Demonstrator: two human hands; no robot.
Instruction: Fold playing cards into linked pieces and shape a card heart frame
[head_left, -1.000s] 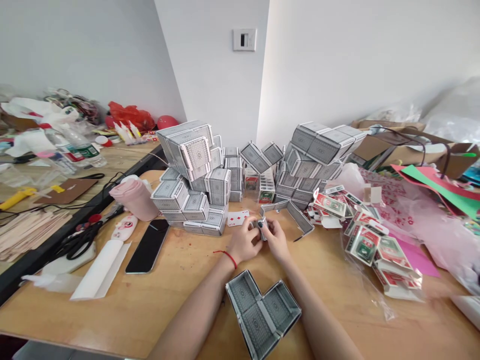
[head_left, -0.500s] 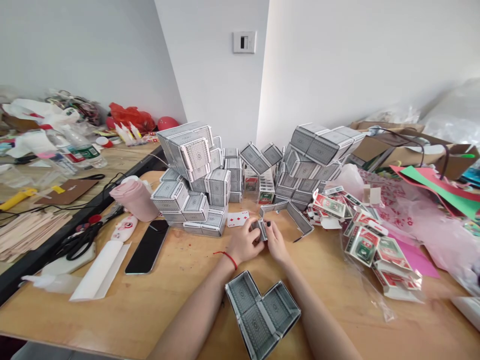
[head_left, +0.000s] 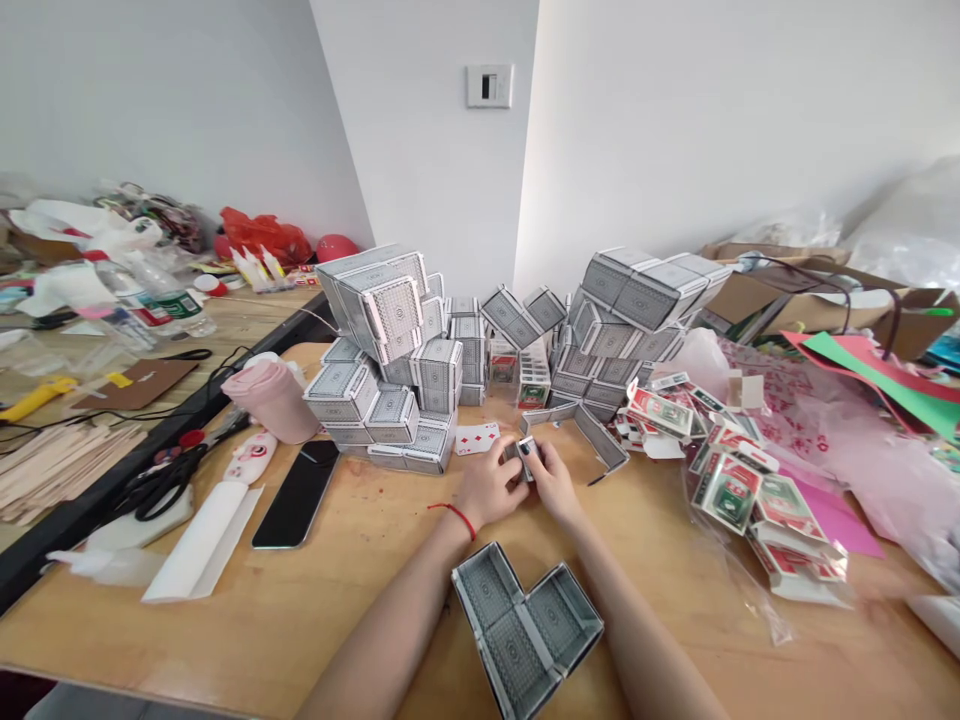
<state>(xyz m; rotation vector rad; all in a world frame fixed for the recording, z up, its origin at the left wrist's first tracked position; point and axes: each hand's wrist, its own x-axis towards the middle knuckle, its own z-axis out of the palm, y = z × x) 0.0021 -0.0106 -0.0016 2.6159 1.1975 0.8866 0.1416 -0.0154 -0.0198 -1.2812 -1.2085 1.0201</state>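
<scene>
Pinching a card piece (head_left: 528, 470), my left hand (head_left: 486, 488) and right hand (head_left: 558, 488) closed on it just right of the diamond card (head_left: 478, 439): likely light, springy, easily creased, best held by its edges!

Light-brown wooden tabletop (head_left: 330, 610) gives a hand passage between the flat black phone (head_left: 296, 495) and the left forearm (head_left: 405, 610). An L-shaped, grey-patterned card tray (head_left: 511, 640) blocks the space between the forearms. Ahead of the right hand (head_left: 553, 485), a bent grey card strip (head_left: 600, 440) stands in the way; beyond, tall grey-patterned box stacks (head_left: 394, 310) flank a narrow gap, its depth hard to judge.
</scene>
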